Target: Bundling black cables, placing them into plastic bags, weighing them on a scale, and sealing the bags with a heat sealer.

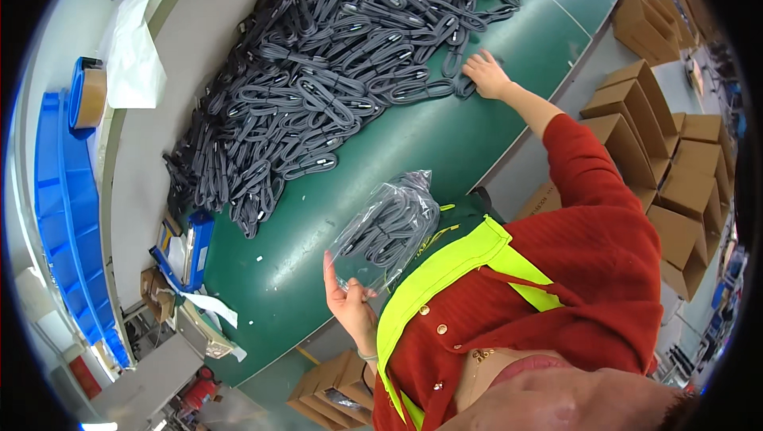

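A green surface (270,288) bears a pile of grey cable coils (318,89), likely light, springy, best gripped at their tied middles. The clear bag (369,224) of coils, probably slippery, lies nearer the body, its corner pinched by the left hand (352,308). The right hand (488,77), fingers part-curled, meets the pile's edge; whether it grips, I cannot tell.

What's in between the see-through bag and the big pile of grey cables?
In the head view, a strip of green tabletop shows between the see-through bag and the pile of grey cables.
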A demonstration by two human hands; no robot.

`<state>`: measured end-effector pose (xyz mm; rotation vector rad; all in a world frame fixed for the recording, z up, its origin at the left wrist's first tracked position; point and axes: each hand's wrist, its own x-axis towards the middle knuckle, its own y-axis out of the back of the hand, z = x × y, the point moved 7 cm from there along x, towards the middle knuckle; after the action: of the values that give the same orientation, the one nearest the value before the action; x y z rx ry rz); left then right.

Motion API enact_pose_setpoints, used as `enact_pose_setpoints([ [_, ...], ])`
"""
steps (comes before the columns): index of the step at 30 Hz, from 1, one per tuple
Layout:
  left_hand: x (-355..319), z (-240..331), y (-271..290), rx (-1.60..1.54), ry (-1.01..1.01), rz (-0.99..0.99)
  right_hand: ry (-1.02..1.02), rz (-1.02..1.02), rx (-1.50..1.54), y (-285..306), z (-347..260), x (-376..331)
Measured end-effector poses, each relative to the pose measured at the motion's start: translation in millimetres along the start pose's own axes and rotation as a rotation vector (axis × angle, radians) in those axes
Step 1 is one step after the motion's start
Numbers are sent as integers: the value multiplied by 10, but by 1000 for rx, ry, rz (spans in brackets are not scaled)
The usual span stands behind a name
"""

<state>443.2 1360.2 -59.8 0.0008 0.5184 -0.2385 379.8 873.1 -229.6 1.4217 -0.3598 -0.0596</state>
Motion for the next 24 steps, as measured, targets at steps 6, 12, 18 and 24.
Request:
enact_pose_setpoints([
  [6,149,159,-215,7,-7,46,21,-144,522,181,-554,451],
  [12,114,260,-318,37,-33,147,63,-257,372,-230,-875,588],
  [18,87,204,-324,54,-28,122,133,225,276,413,-982,959],
  [24,170,159,-267,68,-8,81,134,148,211,-78,-1006,960],
])
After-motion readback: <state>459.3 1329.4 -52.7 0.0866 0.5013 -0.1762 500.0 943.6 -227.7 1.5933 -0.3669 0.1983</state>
